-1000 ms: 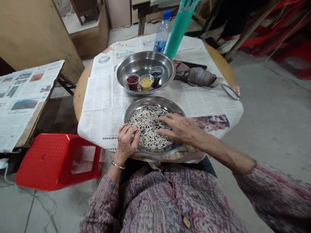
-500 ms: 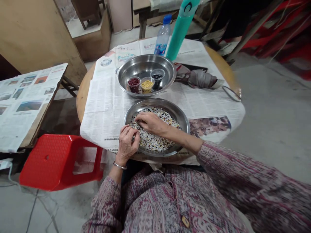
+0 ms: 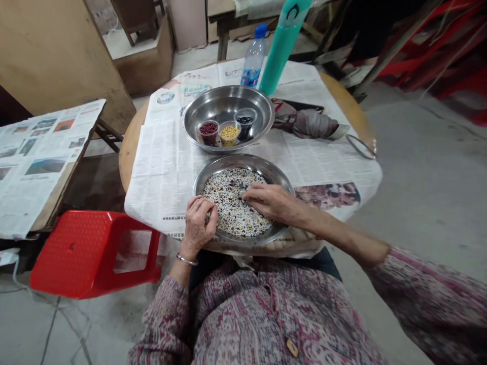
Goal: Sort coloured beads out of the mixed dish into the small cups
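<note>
A steel basin close to my body holds a spread of mixed white, black, yellow and dark red grains and beans. At its left rim rests my left hand, fingers curled closed; whatever lies inside them is hidden. Over the right part of the mix, my right hand has its fingertips pinched together at the grains, and what is between them is too small to make out. Behind stands a second steel basin with a cup of red beans, a cup of yellow beans and a cup of black beans.
A clear bottle with a blue cap and a teal bottle stand behind the far basin. A grey cloth bundle lies to the right. Newspaper covers the round table. A red stool is at the left.
My right hand has moved right across the near basin, from beside my left hand to the right part of the mix. My left hand has stayed at the rim.
</note>
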Available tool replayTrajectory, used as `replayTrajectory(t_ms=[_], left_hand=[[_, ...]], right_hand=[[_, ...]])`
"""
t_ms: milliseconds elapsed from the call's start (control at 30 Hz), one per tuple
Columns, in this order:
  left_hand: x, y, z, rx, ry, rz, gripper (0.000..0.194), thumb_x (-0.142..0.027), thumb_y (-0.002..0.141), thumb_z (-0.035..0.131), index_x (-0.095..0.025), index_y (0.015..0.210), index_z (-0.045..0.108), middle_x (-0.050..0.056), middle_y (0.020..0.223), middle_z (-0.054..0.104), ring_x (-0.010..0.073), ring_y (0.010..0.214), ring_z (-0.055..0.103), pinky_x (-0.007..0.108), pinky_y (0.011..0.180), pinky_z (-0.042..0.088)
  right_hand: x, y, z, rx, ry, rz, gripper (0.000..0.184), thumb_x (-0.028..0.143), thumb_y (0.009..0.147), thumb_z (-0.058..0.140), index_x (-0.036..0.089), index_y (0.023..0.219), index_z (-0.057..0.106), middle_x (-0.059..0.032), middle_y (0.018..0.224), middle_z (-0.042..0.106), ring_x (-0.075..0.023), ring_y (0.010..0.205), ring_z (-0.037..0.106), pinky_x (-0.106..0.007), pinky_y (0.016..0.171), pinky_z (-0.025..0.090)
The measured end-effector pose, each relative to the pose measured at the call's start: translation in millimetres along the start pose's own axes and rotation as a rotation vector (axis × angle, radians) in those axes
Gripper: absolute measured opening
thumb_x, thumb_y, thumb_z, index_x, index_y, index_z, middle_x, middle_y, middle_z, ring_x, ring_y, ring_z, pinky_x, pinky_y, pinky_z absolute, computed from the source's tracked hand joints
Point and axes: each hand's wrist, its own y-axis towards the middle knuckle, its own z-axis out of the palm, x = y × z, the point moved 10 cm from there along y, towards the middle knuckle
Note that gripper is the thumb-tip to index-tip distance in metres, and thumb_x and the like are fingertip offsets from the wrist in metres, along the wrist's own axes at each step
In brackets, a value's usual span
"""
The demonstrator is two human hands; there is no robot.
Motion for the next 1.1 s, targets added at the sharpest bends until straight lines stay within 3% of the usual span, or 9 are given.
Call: replayTrajectory(t_ms=[167,267,367,533,633,800,1000,1100], left_hand=[[0.0,0.2,0.2,0.015,0.004,-0.004,0.016,-0.016,0.098,0.049,-0.022,0.086,0.056,0.000,0.078,0.064,0.0167,0.079,0.062,0.041,0.100,0.050],[-1.1,0.5,0.2,0.022,0.015,0.004,0.018,-0.015,0.098,0.048,-0.022,0.082,0.054,-0.001,0.075,0.060,0.0164,0.077,0.059,0.040,0.101,0.050],[-2.9,1.7,-0.5,0.017,0.019,0.014,0.024,-0.015,0.099,0.048,-0.022,0.075,0.049,-0.003,0.069,0.054,0.0153,0.072,0.056,0.038,0.100,0.050],[-2.7,3.5,-1.9,-0.002,0.009,0.004,0.028,-0.018,0.100,0.050,-0.022,0.072,0.047,-0.004,0.065,0.051,0.0144,0.067,0.054,0.037,0.097,0.050],[-2.1,3.0,-1.6,-0.003,0.009,0.001,0.027,-0.019,0.101,0.050,-0.022,0.073,0.048,-0.004,0.066,0.052,0.0145,0.068,0.055,0.038,0.098,0.050],[0.8,1.7,1.0,0.022,0.019,-0.018,0.027,-0.020,0.101,0.049,-0.022,0.074,0.050,-0.003,0.068,0.055,0.0156,0.070,0.057,0.040,0.098,0.051],[-0.2,1.5,0.3,0.016,0.024,0.002,0.026,-0.020,0.101,0.049,-0.022,0.075,0.049,-0.003,0.069,0.054,0.0153,0.072,0.056,0.039,0.097,0.051],[-0.8,1.2,0.4,0.011,0.020,0.009,0.025,-0.019,0.101,0.049,-0.022,0.076,0.049,-0.002,0.070,0.055,0.0154,0.073,0.057,0.039,0.098,0.051]], right_hand=[[64.9,-5.6,27.6,0.094,0.035,-0.217,0.021,0.019,0.099,0.050,0.021,0.103,0.070,-0.0086,0.105,0.068,-0.0203,0.099,0.060,-0.035,0.086,0.052],[75.6,5.8,37.5,0.112,-0.093,-0.263,0.020,0.019,0.098,0.051,0.020,0.096,0.071,-0.0091,0.102,0.067,-0.0220,0.097,0.056,-0.038,0.087,0.051],[46.2,19.8,24.2,0.038,-0.206,-0.158,0.023,0.016,0.098,0.048,0.020,0.098,0.071,-0.0101,0.102,0.067,-0.0236,0.098,0.055,-0.039,0.087,0.051],[-20.6,20.0,-18.5,-0.161,-0.304,0.131,0.024,0.017,0.096,0.048,0.021,0.105,0.071,-0.0120,0.107,0.065,-0.0277,0.108,0.055,-0.043,0.091,0.052],[-29.3,9.4,-20.3,-0.159,-0.327,0.213,0.024,0.027,0.098,0.050,0.020,0.110,0.069,-0.0126,0.108,0.065,-0.0290,0.107,0.057,-0.044,0.090,0.053],[5.4,-2.3,4.4,-0.075,-0.152,0.163,0.020,0.026,0.096,0.057,0.020,0.112,0.067,-0.0102,0.106,0.065,-0.0236,0.096,0.064,-0.038,0.085,0.054],[73.1,3.7,34.7,0.087,0.009,-0.120,0.016,0.014,0.096,0.051,0.018,0.100,0.067,-0.0075,0.096,0.066,-0.0179,0.089,0.061,-0.031,0.079,0.052],[75.2,2.8,38.8,0.143,0.006,-0.164,0.015,0.015,0.096,0.053,0.019,0.096,0.067,-0.0057,0.092,0.067,-0.0177,0.087,0.061,-0.031,0.078,0.050]])
